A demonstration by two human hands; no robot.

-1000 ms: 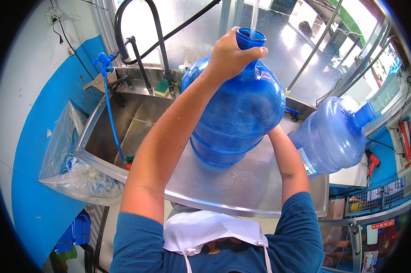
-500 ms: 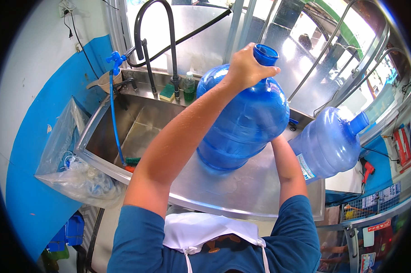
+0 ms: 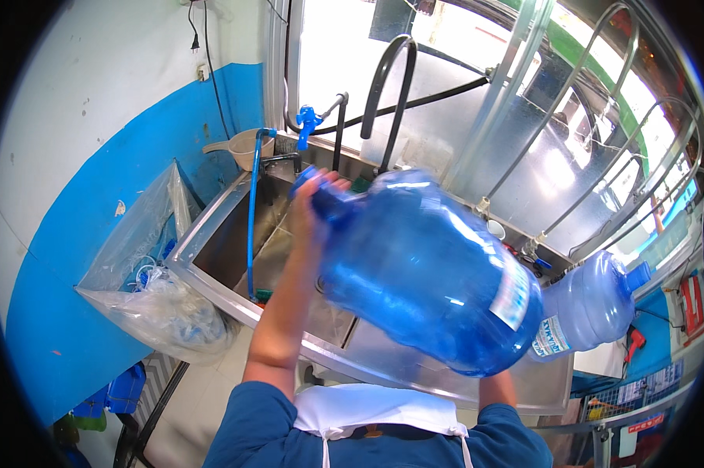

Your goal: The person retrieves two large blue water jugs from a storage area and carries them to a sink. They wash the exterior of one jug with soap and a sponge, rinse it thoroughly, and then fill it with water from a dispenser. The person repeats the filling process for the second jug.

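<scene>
A large blue water jug (image 3: pixel 414 273) is tilted onto its side over the steel sink (image 3: pixel 247 312), with its neck toward the left and its base toward the right. My left hand (image 3: pixel 314 201) is closed around the neck, slightly smeared by motion. From below, my right forearm (image 3: pixel 497 388) reaches up to the jug's base. The jug hides my right hand, so its fingers do not show. A white label (image 3: pixel 511 297) is on the jug near its base.
Another blue jug (image 3: pixel 590 303) leans at the sink's right end. A blue hose (image 3: pixel 252 218) hangs into the basin beside a dipper (image 3: pixel 245 150) and a blue-handled tap (image 3: pixel 307 125). At left hangs a clear plastic bag (image 3: pixel 165 304). Metal pipes (image 3: pixel 555 117) rise behind the sink.
The jug has gone from nearly upright to tipped on its side, its neck swinging left and down with my left hand still on it. The view has shifted too.
</scene>
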